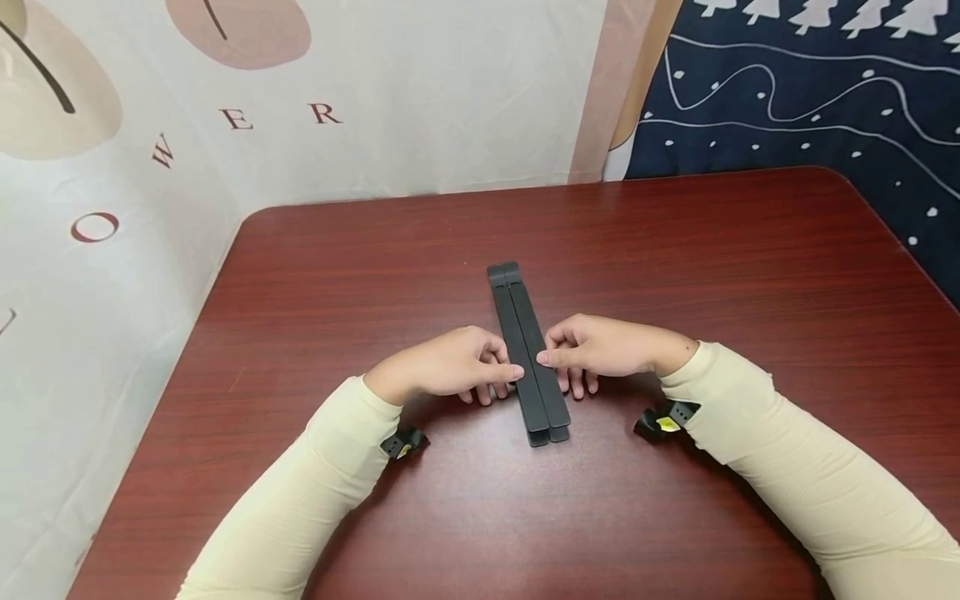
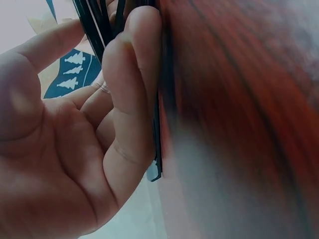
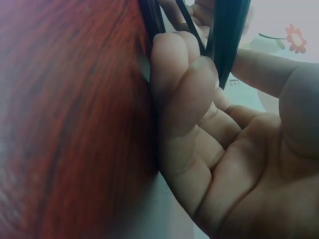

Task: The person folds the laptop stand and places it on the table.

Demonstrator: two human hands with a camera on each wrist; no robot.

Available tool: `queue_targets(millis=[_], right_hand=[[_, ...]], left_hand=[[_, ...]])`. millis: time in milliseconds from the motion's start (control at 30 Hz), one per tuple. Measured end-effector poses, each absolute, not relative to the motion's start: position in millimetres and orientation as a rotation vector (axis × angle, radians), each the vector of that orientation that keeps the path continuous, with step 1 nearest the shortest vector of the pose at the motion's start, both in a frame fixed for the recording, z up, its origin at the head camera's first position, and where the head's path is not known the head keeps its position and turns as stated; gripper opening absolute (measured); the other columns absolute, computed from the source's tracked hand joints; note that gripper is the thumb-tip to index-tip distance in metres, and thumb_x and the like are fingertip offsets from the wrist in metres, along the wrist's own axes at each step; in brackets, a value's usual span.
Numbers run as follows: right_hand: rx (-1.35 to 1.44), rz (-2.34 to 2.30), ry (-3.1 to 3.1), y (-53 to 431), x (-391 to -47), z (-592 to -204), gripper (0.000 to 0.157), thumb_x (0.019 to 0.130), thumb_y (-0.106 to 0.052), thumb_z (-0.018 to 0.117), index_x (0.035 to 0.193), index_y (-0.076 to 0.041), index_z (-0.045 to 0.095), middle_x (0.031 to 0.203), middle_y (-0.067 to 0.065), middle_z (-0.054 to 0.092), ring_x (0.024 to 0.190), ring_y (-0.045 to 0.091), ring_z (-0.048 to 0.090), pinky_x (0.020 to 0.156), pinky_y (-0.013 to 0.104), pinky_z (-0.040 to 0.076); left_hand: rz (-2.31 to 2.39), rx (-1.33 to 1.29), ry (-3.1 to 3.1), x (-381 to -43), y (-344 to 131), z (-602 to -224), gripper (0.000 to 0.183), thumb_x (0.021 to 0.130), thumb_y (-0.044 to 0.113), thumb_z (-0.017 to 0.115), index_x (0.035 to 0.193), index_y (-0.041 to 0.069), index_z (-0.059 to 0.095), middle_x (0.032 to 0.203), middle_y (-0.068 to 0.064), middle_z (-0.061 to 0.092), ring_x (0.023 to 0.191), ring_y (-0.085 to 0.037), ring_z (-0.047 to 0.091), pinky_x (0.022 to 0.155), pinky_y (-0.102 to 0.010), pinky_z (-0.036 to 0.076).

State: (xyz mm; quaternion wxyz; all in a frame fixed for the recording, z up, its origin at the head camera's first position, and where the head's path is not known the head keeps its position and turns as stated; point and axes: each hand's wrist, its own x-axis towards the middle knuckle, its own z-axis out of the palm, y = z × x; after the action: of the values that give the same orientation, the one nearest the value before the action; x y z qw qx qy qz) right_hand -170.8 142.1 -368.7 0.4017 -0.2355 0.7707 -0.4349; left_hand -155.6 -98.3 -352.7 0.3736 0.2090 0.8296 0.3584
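A black folded laptop stand (image 1: 521,327), made of two long slim bars side by side, lies slightly slanted on the table in the head view. My left hand (image 1: 453,363) grips its left bar near the middle, thumb on top and fingers curled against the side. Across from it, my right hand (image 1: 611,345) pinches the right bar the same way. In the left wrist view, dark layered strips of the stand (image 2: 90,24) show between thumb and fingers. The right wrist view shows the stand's raised upper bar (image 3: 228,40) at the thumb, with a gap below it.
The dark red wooden table (image 1: 360,275) extends on all sides of the stand. A pale printed cloth (image 1: 450,100) hangs behind and to the left, and a navy cloth (image 1: 787,100) with white trees hangs at the right. Small black cameras (image 1: 666,422) sit under both wrists.
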Motion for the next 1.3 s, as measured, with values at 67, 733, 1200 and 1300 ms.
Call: queue_targets(millis=[67, 733, 1200, 1300], right_hand=[[-0.601, -1.093, 1.954, 142.0, -170.9, -368.8, 0.030, 0.103, -0.024, 0.056, 0.083, -0.001, 0.056, 0.071, 0.008, 0.066, 0.055, 0.018, 0.064, 0.051, 0.029, 0.051], [-0.705, -1.008, 2.009, 142.1, -169.7, -372.2, 0.027, 0.100, -0.025, 0.060, 0.083, -0.004, 0.058, 0.067, 0.005, 0.065, 0.049, 0.015, 0.061, 0.048, 0.031, 0.051], [-0.711, -0.990, 2.047, 140.3, -166.5, -369.3, 0.028, 0.099, -0.024, 0.061, 0.080, -0.005, 0.057, 0.064, 0.004, 0.064, 0.048, 0.014, 0.059, 0.047, 0.030, 0.050], [-0.719, -0.984, 2.054, 139.8, -166.3, -369.3, 0.029, 0.099, -0.025, 0.061, 0.078, -0.005, 0.057, 0.063, 0.004, 0.063, 0.047, 0.014, 0.058, 0.046, 0.030, 0.050]], left_hand=[[0.912, 0.542, 2.128, -155.7, -98.5, -353.2, 0.024, 0.099, 0.030, 0.062, 0.093, 0.007, 0.067, 0.083, -0.003, 0.075, 0.065, -0.015, 0.070, 0.056, -0.029, 0.056], [0.829, 0.605, 2.194, -155.7, -99.2, -356.7, 0.025, 0.097, 0.032, 0.065, 0.087, 0.009, 0.067, 0.075, -0.001, 0.071, 0.060, -0.014, 0.067, 0.054, -0.029, 0.055], [0.778, 0.607, 2.237, -155.0, -97.8, -356.4, 0.025, 0.096, 0.034, 0.066, 0.084, 0.012, 0.067, 0.073, 0.002, 0.070, 0.058, -0.014, 0.067, 0.054, -0.030, 0.054], [0.775, 0.610, 2.242, -154.8, -97.9, -356.5, 0.025, 0.096, 0.034, 0.066, 0.084, 0.013, 0.067, 0.072, 0.003, 0.070, 0.058, -0.014, 0.067, 0.054, -0.029, 0.054]])
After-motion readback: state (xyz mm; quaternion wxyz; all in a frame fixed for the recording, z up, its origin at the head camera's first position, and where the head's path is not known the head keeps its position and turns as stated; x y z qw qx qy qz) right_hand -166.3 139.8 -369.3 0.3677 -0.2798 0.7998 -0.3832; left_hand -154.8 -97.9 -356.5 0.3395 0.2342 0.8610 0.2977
